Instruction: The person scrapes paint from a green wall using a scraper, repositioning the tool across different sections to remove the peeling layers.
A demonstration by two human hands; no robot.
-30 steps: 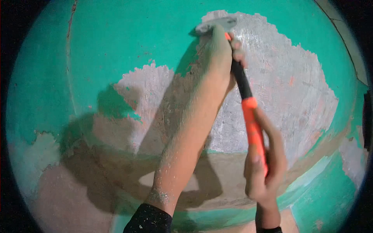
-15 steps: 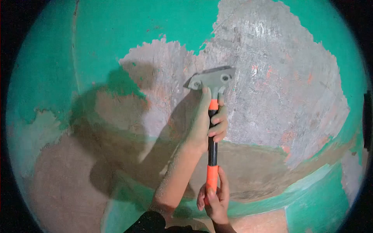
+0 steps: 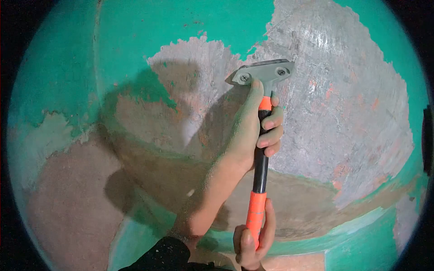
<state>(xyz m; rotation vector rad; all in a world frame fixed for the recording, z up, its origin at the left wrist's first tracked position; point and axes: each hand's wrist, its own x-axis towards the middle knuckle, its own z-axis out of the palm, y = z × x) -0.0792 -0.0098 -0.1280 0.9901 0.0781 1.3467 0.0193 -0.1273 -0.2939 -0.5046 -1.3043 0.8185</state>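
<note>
A wall scraper with a grey head, a black handle and orange bands stands nearly upright in front of the wall. My left hand wraps the upper handle, its thumb pressed up against the head and its fingers curled round from the right. Lower down, my right hand closes on the orange end of the same handle. Two screws show on the scraper head, whose blade edge points up over bare grey plaster. Pale dust covers my left forearm.
Green paint with ragged edges surrounds the stripped plaster. A brownish band curves across the wall below it, and a brown patch lies at lower left. Shadows of my arms and the tool fall on the left.
In view, the scraper head and my left hand have shifted up and right, and the handle now tilts more. My right hand sits slightly lower and further right. Both hands keep their hold.
</note>
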